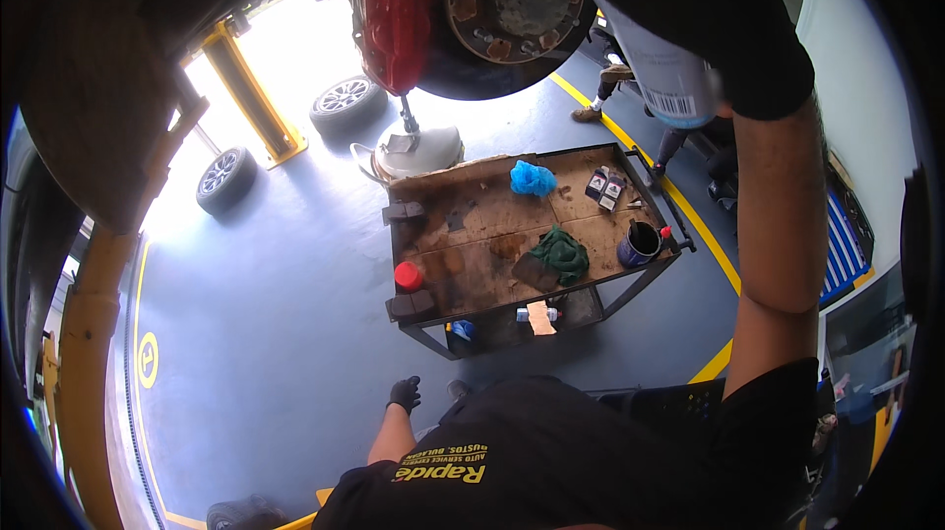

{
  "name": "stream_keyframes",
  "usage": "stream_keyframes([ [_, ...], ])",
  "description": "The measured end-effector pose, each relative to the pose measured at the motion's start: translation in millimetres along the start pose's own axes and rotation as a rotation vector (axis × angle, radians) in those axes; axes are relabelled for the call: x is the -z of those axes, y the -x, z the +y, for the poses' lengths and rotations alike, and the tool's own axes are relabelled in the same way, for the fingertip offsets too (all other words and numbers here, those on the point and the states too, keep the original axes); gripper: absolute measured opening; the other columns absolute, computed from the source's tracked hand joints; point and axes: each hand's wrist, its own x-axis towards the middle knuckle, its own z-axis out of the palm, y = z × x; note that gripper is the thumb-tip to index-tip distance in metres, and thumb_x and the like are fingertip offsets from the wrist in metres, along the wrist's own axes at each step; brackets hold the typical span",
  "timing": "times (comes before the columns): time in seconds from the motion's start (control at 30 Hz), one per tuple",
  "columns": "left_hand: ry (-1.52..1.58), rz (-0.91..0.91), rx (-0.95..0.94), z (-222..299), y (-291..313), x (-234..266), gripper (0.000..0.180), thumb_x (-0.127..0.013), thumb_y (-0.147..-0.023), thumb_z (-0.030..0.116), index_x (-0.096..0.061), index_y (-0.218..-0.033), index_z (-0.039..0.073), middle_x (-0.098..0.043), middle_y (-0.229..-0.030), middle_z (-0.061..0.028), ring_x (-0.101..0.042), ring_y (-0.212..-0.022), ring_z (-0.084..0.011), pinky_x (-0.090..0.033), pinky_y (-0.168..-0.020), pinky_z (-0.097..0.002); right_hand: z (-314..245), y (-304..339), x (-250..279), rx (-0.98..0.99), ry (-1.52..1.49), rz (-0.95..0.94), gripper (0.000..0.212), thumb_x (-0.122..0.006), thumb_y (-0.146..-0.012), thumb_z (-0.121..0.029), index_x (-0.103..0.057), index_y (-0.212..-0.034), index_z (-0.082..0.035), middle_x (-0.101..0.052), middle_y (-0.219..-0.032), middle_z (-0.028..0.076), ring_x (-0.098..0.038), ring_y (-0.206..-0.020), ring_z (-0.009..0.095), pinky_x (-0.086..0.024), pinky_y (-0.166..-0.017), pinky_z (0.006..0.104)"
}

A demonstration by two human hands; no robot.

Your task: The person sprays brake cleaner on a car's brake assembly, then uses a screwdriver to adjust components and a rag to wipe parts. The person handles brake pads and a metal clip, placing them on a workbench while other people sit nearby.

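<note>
My right hand [724, 23], in a black glove, is raised at the upper right. Its fingers are wrapped round a white spray can [658, 72] with a barcode on its side; the can's top is hidden. Just left of the can are the brake disc and hub [517, 8], with a red brake caliper [394, 18] mounted at the disc's edge. My left hand [405, 393], also black-gloved, hangs low beside my body. Its fingers are loosely bent and apart, with nothing in them.
Below the hub stands a cart [472, 304] topped with stained cardboard, bearing a blue crumpled cloth [533, 178], a green rag [561, 252], a dark tub [640, 245] and small boxes [605, 187]. Two wheels [349, 102] lie behind, near a yellow lift post [251, 92]. People sit at right.
</note>
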Motion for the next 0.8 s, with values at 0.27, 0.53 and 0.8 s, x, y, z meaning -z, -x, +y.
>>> stream_keyframes([
  [0.27,0.113,0.198,0.249,-43,72,-46,0.033,-0.066,-0.091,0.035,-0.063,-0.115,0.012,-0.062,-0.102,-0.0082,-0.059,-0.077,-0.0227,-0.053,-0.070,-0.0422,1,61,-24,-0.077,0.190,-0.070,0.065,-0.073,-0.074,-0.020,-0.054,-0.134,-0.003,-0.064,-0.107,0.023,-0.067,-0.097,0.038,-0.056,-0.086,0.0467],
  [0.53,-0.416,-0.060,-0.055,-99,70,-20,0.054,-0.072,-0.087,0.023,-0.055,-0.137,0.012,-0.064,-0.125,-0.0113,-0.067,-0.100,-0.0290,-0.056,-0.087,-0.0432,1,91,-26,-0.107,0.208,0.092,0.062,-0.074,-0.075,-0.023,-0.057,-0.132,-0.004,-0.064,-0.115,0.023,-0.068,-0.101,0.040,-0.057,-0.086,0.0485],
  [0.8,-0.647,-0.153,-0.240,-86,74,-8,0.060,-0.075,-0.084,0.014,-0.053,-0.140,0.007,-0.063,-0.132,-0.0117,-0.070,-0.103,-0.0269,-0.057,-0.085,-0.0407,54,50,5,-0.259,0.276,0.246,0.073,-0.073,-0.078,-0.026,-0.047,-0.142,-0.003,-0.067,-0.115,0.024,-0.066,-0.107,0.038,-0.054,-0.091,0.0450],
])
